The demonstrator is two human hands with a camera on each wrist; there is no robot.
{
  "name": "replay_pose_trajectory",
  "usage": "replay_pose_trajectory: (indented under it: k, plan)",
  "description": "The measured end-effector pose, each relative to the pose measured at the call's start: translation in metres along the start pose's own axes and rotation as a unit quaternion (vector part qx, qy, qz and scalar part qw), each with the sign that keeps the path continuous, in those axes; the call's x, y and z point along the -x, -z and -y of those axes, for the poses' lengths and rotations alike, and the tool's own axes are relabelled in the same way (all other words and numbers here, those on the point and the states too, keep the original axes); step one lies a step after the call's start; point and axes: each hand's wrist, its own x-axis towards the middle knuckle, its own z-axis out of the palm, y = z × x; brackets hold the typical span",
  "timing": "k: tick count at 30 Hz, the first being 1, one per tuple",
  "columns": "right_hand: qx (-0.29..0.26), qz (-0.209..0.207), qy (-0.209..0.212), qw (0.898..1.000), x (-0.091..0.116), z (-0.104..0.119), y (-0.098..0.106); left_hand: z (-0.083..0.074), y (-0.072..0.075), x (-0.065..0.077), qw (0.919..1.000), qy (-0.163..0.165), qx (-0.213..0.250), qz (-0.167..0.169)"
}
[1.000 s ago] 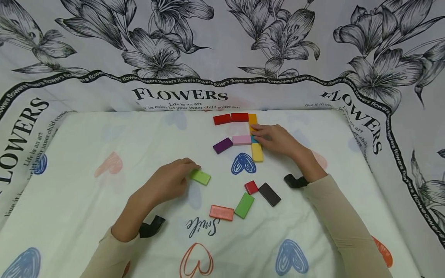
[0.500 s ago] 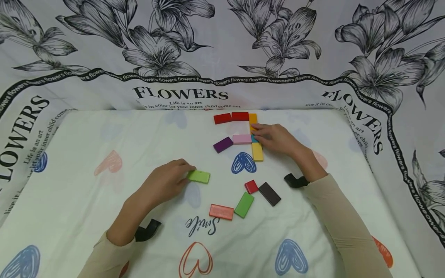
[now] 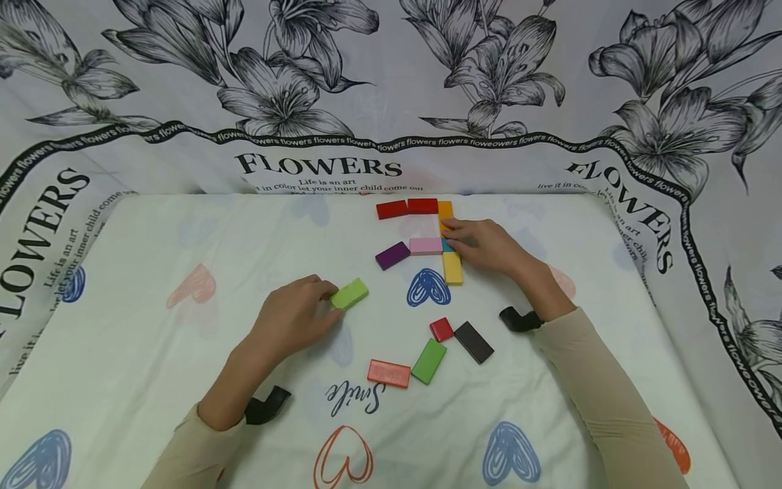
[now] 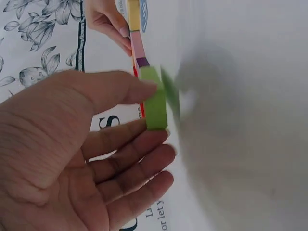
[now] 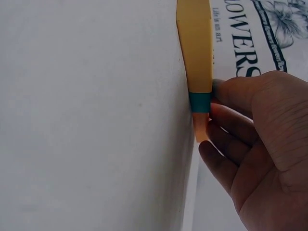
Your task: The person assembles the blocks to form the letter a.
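Note:
My left hand point(image 3: 293, 312) pinches a light green block point(image 3: 349, 294) between thumb and fingers; its outer end points away and to the right. In the left wrist view, the thumb lies across the block's face and the other fingers spread beneath. At the back, my right hand point(image 3: 491, 244) touches the orange block point(image 3: 445, 208) and the blue block point(image 3: 448, 244) with its fingertips. A yellow block point(image 3: 453, 268) continues that line toward me. A pink block point(image 3: 425, 246) and a purple block point(image 3: 393, 255) extend leftward from the blue one, and two red blocks point(image 3: 423, 206) from the orange one.
Nearer to me lie a small red block point(image 3: 442, 329), a black block point(image 3: 474, 342), a green block point(image 3: 429, 360) and a coral block point(image 3: 388, 373), set end to end in a bent chain. The white cloth point(image 3: 140, 353) has printed hearts.
The light green block has turned in my left hand's grip, its right end swinging away from me, and the left thumb has moved out from the other fingers. My right hand stays put.

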Motion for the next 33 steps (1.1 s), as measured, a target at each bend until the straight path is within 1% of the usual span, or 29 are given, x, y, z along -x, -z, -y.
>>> replay_pose_trajectory:
  k: [3,5,11,17,24,33]
  plan:
    - [-0.003,-0.001,0.000,1.000,0.000,0.000,0.000,-0.007,-0.005,-0.005,0.9995,0.030,0.007,-0.012]
    - [-0.004,-0.001,-0.001,1.000,0.000,-0.001,0.000,-0.013,-0.007,-0.010,0.9989,0.043,0.006,-0.015]
    - [-0.006,-0.001,0.000,1.000,0.001,-0.002,-0.001,-0.027,-0.013,-0.021,0.9975,0.070,-0.010,-0.005]
    - [-0.002,-0.002,0.010,1.000,0.000,-0.003,-0.001,-0.036,-0.018,-0.029,0.9968,0.078,-0.014,0.000]
    - [-0.005,-0.005,0.000,1.000,0.001,0.001,-0.001,-0.045,-0.020,-0.036,0.9963,0.082,-0.021,0.009]
    - [0.001,-0.009,-0.004,1.000,0.000,0.001,-0.001,-0.052,-0.023,-0.035,0.9966,0.079,-0.020,0.008]
